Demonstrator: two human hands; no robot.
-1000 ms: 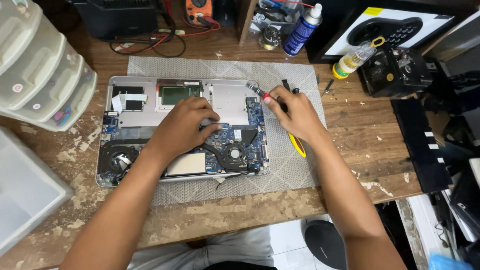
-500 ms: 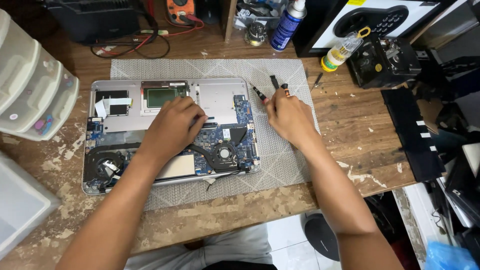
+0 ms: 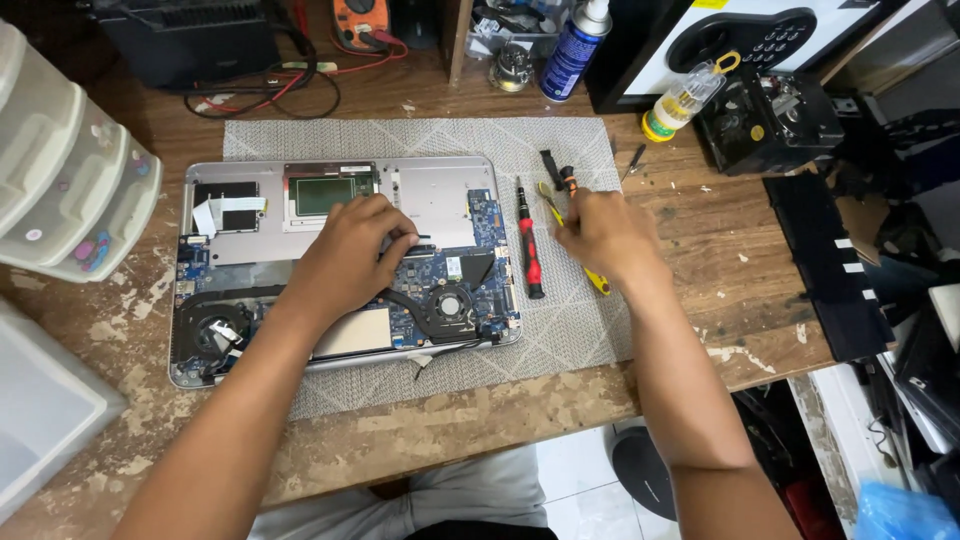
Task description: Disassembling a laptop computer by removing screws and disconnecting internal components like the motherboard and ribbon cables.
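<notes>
Overhead view of a worn wood bench (image 3: 480, 430) w/ a grey mat (image 3: 560, 340) and an opened laptop (image 3: 340, 265) lying base-up on it, cover off, blue board, fan (image 3: 450, 303) and heat pipe exposed. Left hand (image 3: 345, 255) pressed palm-down on the middle of the board, fingers curled w/ tips at a dark connector strip near the board's top edge; empty as far as visible, though whether a small part is pinched under the tips can't be told. Right hand (image 3: 605, 235) off the laptop, on the mat just beside its right edge, fingers closed round a small driver (image 3: 566, 183) w/ an orange band, tip hidden behind the knuckles. Red-and-black screwdriver (image 3: 527, 245) lying loose on the mat between laptop and right hand; yellow tool (image 3: 597, 283) partly under that hand. Spray can (image 3: 575, 45), small glue bottle (image 3: 682, 100), multimeter (image 3: 365, 20) at the back; plastic drawers (image 3: 70, 170) at left. Risks, as a judgement: weight of the left palm on bare board could flex it or stress a ribbon or socket; bare skin on components invites static damage; driver tip brought in blind could slip and gouge traces or the fan; loose screwdriver near the edge could roll into the board; tiny screws easily lost in the mat's weave or the flaking bench top.
</notes>
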